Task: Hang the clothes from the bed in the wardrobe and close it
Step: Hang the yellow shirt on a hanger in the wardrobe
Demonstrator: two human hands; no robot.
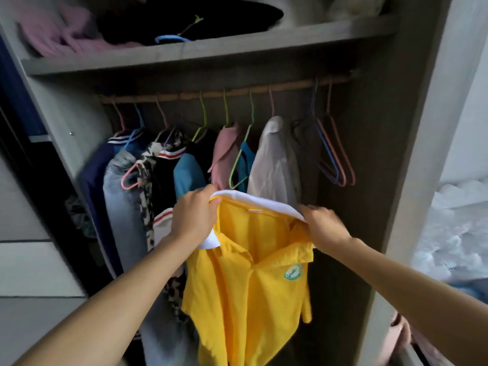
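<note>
Left hand (194, 215) and right hand (323, 224) are each gripping the white collar of the yellow shirt (248, 286) at frame centre, held apart and stretching the neck open, likely for a hanger. The shirt is dangling before the open wardrobe (422, 128), under the rail (237, 91); empty hangers (334, 154) are hanging upper right.

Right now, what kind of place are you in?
Probably a bedroom, at an open wardrobe: clothes hang on a rail, a shelf sits above, and what looks like bedding lies on the right.
</note>
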